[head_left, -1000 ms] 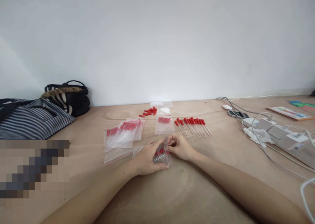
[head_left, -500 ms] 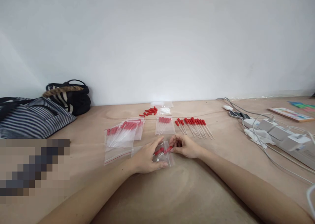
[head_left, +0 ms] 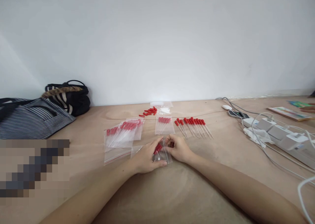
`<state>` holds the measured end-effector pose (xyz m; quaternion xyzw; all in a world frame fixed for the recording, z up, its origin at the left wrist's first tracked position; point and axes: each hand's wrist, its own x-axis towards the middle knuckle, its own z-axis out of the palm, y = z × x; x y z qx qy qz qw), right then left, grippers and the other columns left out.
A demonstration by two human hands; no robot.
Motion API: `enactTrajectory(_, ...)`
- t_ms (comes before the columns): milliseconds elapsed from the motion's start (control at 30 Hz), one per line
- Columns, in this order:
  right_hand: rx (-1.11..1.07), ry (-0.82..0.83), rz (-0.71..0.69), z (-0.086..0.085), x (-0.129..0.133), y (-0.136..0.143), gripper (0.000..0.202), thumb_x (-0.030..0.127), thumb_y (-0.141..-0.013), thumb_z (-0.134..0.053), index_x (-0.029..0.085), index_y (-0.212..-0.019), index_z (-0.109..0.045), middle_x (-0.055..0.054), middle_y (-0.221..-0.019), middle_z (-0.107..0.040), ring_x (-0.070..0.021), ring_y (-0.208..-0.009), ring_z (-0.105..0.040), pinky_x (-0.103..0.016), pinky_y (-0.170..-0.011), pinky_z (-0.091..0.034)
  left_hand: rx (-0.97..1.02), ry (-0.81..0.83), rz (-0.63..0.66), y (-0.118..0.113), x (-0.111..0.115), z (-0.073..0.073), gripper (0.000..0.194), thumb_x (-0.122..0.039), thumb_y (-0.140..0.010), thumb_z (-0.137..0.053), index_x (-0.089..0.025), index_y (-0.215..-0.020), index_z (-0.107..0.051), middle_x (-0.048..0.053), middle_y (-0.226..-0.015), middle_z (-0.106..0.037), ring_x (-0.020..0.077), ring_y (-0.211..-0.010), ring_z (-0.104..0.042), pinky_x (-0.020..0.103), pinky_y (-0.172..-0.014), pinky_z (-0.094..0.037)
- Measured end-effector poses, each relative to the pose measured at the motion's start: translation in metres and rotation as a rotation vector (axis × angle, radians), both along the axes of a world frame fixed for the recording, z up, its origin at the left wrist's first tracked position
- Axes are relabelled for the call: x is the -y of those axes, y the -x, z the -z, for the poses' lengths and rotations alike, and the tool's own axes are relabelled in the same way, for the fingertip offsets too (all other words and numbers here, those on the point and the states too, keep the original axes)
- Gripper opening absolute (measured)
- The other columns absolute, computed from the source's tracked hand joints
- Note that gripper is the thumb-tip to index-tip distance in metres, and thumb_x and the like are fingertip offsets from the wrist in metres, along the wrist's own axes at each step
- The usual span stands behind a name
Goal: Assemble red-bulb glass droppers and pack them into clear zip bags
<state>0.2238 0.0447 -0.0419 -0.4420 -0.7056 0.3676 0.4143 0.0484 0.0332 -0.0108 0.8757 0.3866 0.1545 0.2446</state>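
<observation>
My left hand (head_left: 148, 157) is curved around a clear zip bag (head_left: 168, 157), thumb on its near side and fingers on the far side. Inside that bag, red-bulbed droppers (head_left: 158, 148) lie close to my left palm. My right hand (head_left: 179, 148) is closed at the bag's right end, thumb and fingers pinching at the edge; its fingertips are partly hidden. Just beyond my hands lies a bag of droppers (head_left: 164, 125). Loose red-bulbed droppers (head_left: 196, 125) are lined up to its right. Several filled bags (head_left: 120, 137) overlap on the left.
Loose red rubber bulbs (head_left: 150, 112) and thin clear tubes (head_left: 164, 110) lie toward the wall. On the right are a power strip with white chargers (head_left: 283, 133), cables, and a flat board (head_left: 290, 113). Striped bag (head_left: 36, 117) and black bag (head_left: 78, 101) sit left.
The red bulbs between my hands have shifted left, deeper into the bag. My right hand has moved slightly left, with its fingers more curled. At the far right edge, part of a hand has appeared.
</observation>
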Motion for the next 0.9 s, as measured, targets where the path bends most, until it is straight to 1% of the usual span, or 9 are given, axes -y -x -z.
enactTrajectory(133,0.027,-0.021,-0.017,0.002,0.000,-0.002,0.027,0.013,-0.062,-0.063,0.020,-0.082,-0.047,0.005,-0.061,-0.055,-0.0084,-0.051,-0.048,-0.021,-0.051,-0.039,0.004,-0.032,0.044,-0.001,0.000,0.001,0.079,-0.039,-0.069,-0.064,-0.020,-0.133,-0.023,0.012,-0.135,-0.038,0.0271,-0.120,-0.039,0.043,-0.098,-0.034)
enactTrajectory(267,0.041,0.010,-0.009,0.004,-0.003,-0.011,0.026,0.012,-0.061,-0.060,0.019,-0.083,-0.047,0.006,-0.059,-0.053,-0.0080,-0.050,-0.047,-0.020,-0.051,-0.038,-0.048,-0.136,0.010,0.000,0.003,0.000,0.076,-0.049,-0.069,-0.061,-0.018,-0.131,-0.028,0.013,-0.135,-0.037,0.0292,-0.123,-0.034,0.045,-0.100,-0.031)
enactTrajectory(367,0.144,-0.038,0.000,-0.001,-0.007,-0.024,0.020,0.010,-0.063,-0.054,0.018,-0.081,-0.050,0.005,-0.060,-0.054,-0.0081,-0.051,-0.048,-0.019,-0.050,-0.037,-0.082,-0.220,0.000,0.007,0.009,-0.001,0.066,-0.051,-0.074,-0.055,-0.020,-0.128,-0.034,0.012,-0.131,-0.041,0.0286,-0.122,-0.035,0.045,-0.100,-0.030)
enactTrajectory(433,0.298,-0.087,0.086,-0.007,-0.013,-0.036,0.017,0.009,-0.064,-0.052,0.018,-0.079,-0.052,0.003,-0.066,-0.057,-0.0089,-0.055,-0.050,-0.020,-0.053,-0.038,-0.111,-0.225,-0.032,0.013,0.014,-0.001,0.059,-0.048,-0.077,-0.052,-0.020,-0.127,-0.036,0.012,-0.132,-0.041,0.0278,-0.122,-0.036,0.045,-0.100,-0.030)
enactTrajectory(500,0.467,-0.117,0.240,-0.012,-0.022,-0.048,0.011,0.010,-0.066,-0.052,0.018,-0.074,-0.053,0.000,-0.073,-0.060,-0.0109,-0.064,-0.054,-0.021,-0.061,-0.040,-0.135,-0.187,-0.072,0.017,0.018,-0.003,0.057,-0.046,-0.078,-0.051,-0.020,-0.126,-0.036,0.012,-0.132,-0.041,0.0276,-0.120,-0.037,0.045,-0.098,-0.032)
enactTrajectory(567,0.539,-0.097,0.356,-0.017,-0.033,-0.057,0.005,0.013,-0.068,-0.053,0.017,-0.072,-0.053,-0.004,-0.078,-0.061,-0.0146,-0.072,-0.056,-0.024,-0.065,-0.039,-0.146,-0.130,-0.092,0.019,0.022,-0.005,0.056,-0.046,-0.078,-0.051,-0.021,-0.126,-0.037,0.011,-0.131,-0.043,0.0275,-0.118,-0.040,0.045,-0.097,-0.035)
enactTrajectory(633,0.573,-0.042,0.437,-0.019,-0.043,-0.062,0.005,0.019,-0.069,-0.056,0.017,-0.071,-0.052,-0.008,-0.079,-0.061,-0.0188,-0.077,-0.056,-0.026,-0.063,-0.039,-0.151,-0.086,-0.093,0.018,0.023,-0.007,0.055,-0.045,-0.078,-0.051,-0.021,-0.125,-0.038,0.011,-0.130,-0.044,0.0276,-0.118,-0.041,0.045,-0.097,-0.034)
enactTrajectory(733,0.627,0.057,0.515,-0.022,-0.055,-0.062,0.013,0.024,-0.065,-0.062,0.018,-0.065,-0.050,-0.009,-0.075,-0.060,-0.0213,-0.075,-0.057,-0.026,-0.058,-0.037,-0.172,-0.053,-0.078,0.017,0.022,-0.007,0.055,-0.044,-0.078,-0.050,-0.019,-0.126,-0.037,0.012,-0.133,-0.042,0.0277,-0.122,-0.036,0.046,-0.100,-0.030)
enactTrajectory(900,0.653,0.201,0.537,-0.029,-0.063,-0.058,0.022,0.020,-0.057,-0.067,0.020,-0.053,-0.045,-0.003,-0.056,-0.055,-0.0195,-0.061,-0.057,-0.024,-0.049,-0.035,-0.163,-0.066,-0.048,0.017,0.020,-0.005,0.054,-0.044,-0.079,-0.050,-0.021,-0.126,-0.036,0.011,-0.133,-0.042,0.0267,-0.123,-0.035,0.047,-0.101,-0.029)
